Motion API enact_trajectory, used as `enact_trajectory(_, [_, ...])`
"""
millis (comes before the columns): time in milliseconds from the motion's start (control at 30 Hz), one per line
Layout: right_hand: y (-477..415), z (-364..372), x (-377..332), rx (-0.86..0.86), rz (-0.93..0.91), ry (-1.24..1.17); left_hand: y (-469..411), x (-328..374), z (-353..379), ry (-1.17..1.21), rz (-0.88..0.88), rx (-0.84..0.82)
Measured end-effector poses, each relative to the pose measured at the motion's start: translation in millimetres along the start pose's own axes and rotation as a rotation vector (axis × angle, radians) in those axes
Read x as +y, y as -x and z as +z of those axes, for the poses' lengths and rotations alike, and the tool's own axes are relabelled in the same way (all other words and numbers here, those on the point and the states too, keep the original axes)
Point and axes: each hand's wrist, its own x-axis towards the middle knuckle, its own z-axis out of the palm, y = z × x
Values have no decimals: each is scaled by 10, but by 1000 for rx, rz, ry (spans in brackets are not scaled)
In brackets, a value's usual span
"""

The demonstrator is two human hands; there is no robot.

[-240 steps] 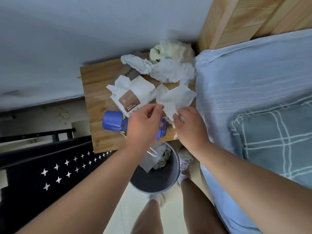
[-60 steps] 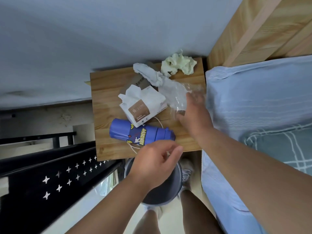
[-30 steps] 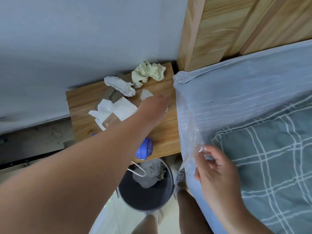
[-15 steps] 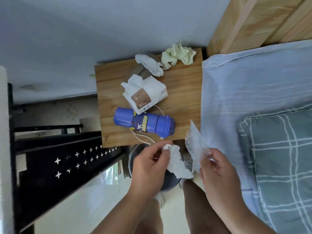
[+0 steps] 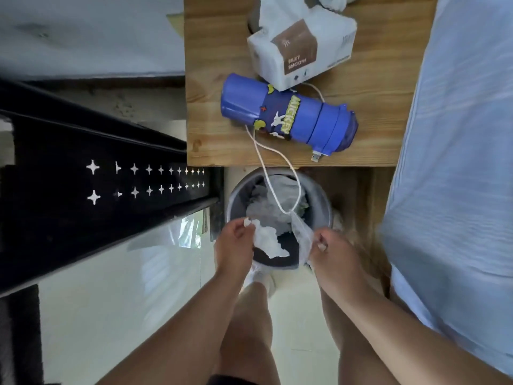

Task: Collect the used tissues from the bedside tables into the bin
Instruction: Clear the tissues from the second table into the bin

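Observation:
A grey round bin point(image 5: 322, 201) stands on the floor under the front edge of the wooden bedside table point(image 5: 216, 65), with crumpled tissues inside it. My left hand point(image 5: 234, 244) pinches a white crumpled tissue point(image 5: 268, 241) over the bin's near rim. My right hand point(image 5: 331, 251) pinches a clear plastic wrapper point(image 5: 301, 234) beside it, also over the bin. Part of another crumpled tissue point(image 5: 331, 1) shows at the table's far edge.
On the table lie a white tissue pack point(image 5: 302, 48) and a blue bottle point(image 5: 288, 118) whose white cord point(image 5: 277, 176) loops down over the bin. A black perforated metal frame point(image 5: 111, 176) is on the left, the bed point(image 5: 458, 134) on the right.
Both hands have dropped from in front of the table down to the bin's rim, still holding the tissue and the wrapper. The view has tilted down toward the bin.

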Motion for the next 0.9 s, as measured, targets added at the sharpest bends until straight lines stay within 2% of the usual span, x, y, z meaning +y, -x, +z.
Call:
enact_trajectory(267, [-563,424,303,17,-32,266,-541,-214,150,11,-76,-75])
enact_trajectory(500, [-665,472,261,-103,6,424,-499,-237,67,-145,-45,-110])
enact_trajectory(600, [-563,327,194,-86,26,370,-386,-145,-12,-125,-59,-88])
enact_trajectory(667, [-475,167,121,-43,62,279,-250,28,-49,-17,-31,-16])
enact_trajectory(767, [-350,-171,-63,38,116,98,12,405,-125,139,86,68])
enact_trajectory(900, [-297,-768,-457,205,49,-28,302,1022,-265,189,273,69])
